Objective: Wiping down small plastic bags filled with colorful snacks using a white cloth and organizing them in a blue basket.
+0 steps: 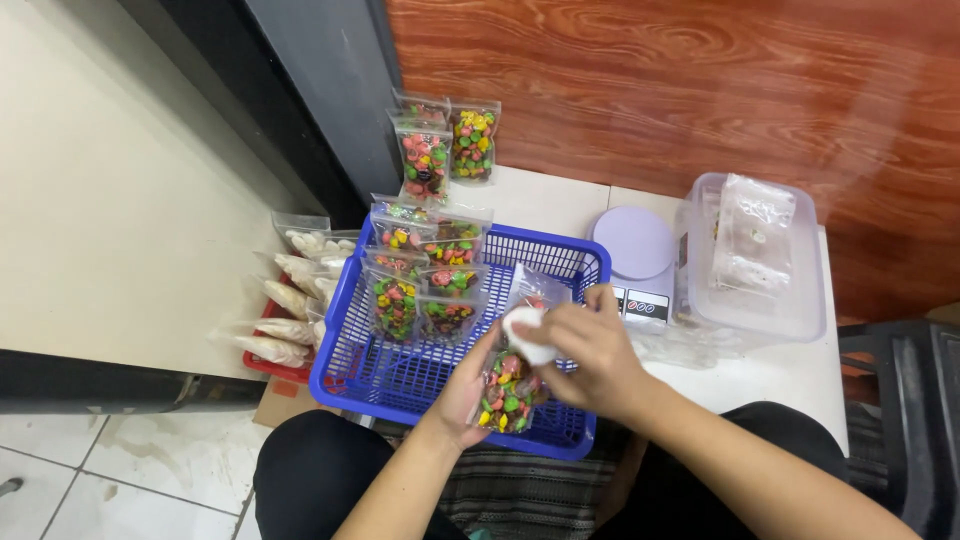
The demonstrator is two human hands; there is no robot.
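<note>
White table, blue basket below the hands. Left hand cradling candy pouch from beneath; right hand pinching white scoop just above its mouth. Risk: pouch tilting in loose grasp, candies spilling into basket.

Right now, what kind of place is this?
Likely a small home or shop packing spot for sweets: a blue basket of filled candy bags, a small scale on the white table, and both hands working a bag.

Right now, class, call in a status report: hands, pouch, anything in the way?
Left hand holds candy pouch. Right hand pinches white packet above it. Both over blue basket. Nothing between them.
</note>
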